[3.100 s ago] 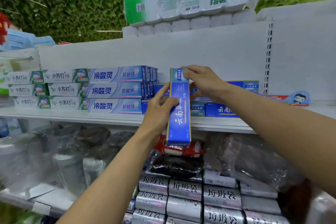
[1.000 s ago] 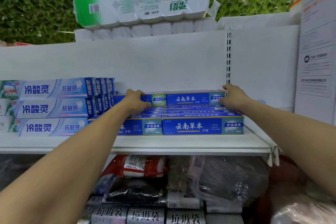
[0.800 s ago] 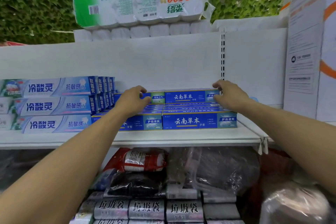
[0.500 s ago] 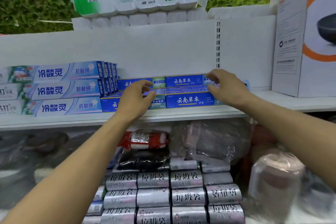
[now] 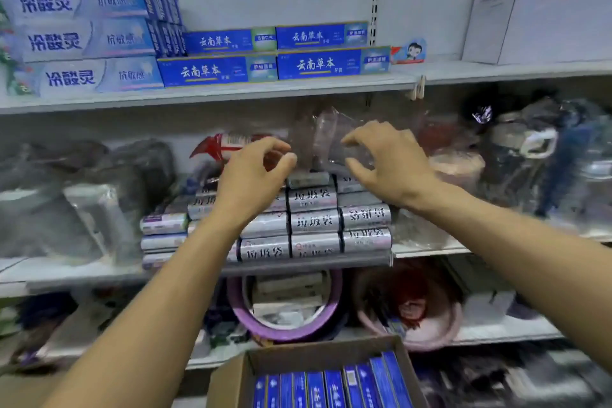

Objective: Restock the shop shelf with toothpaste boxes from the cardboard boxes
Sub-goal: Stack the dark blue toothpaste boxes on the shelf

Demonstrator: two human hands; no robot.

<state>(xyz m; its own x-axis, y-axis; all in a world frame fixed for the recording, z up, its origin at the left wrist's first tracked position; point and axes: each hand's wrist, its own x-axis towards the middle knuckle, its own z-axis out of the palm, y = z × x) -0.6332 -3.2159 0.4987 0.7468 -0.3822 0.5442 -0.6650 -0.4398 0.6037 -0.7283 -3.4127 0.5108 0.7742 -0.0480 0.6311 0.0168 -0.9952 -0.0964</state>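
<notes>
Both forearms outstretched, left hand (image 5: 255, 172) and right hand (image 5: 387, 162) empty, fingers loosely curled

Cardboard box (image 5: 228, 381) cut by bottom edge, pale toothpaste boxes (image 5: 66, 40) cropped left, bagged goods (image 5: 66, 195) blurred

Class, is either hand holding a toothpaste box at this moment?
No: the left hand and right hand are both empty and loosely curled, in front of the silver rolls.

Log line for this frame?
left hand: empty | right hand: empty | blue toothpaste boxes: shelved | cardboard box: holds more
</notes>
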